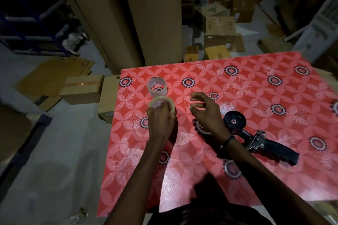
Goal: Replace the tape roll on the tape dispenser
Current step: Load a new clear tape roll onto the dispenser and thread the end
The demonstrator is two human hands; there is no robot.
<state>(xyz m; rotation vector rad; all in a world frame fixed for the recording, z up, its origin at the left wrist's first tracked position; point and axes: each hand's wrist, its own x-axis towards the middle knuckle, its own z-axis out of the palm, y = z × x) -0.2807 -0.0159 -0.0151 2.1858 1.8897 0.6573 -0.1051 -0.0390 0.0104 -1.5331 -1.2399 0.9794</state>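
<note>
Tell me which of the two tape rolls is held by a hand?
The nearer tape roll: the left hand grips it. The farther roll stands untouched.

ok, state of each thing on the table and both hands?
near tape roll: on the table, gripped by the left hand
far tape roll: standing on end, untouched
tape dispenser: lying on its side, spool bare
right hand: fingers loosely curled, holding nothing
table: covered by a red patterned cloth

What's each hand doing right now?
Left hand: grips the tape roll on the table.
Right hand: holds nothing, fingers loosely curled, beside the tape dispenser.
</note>
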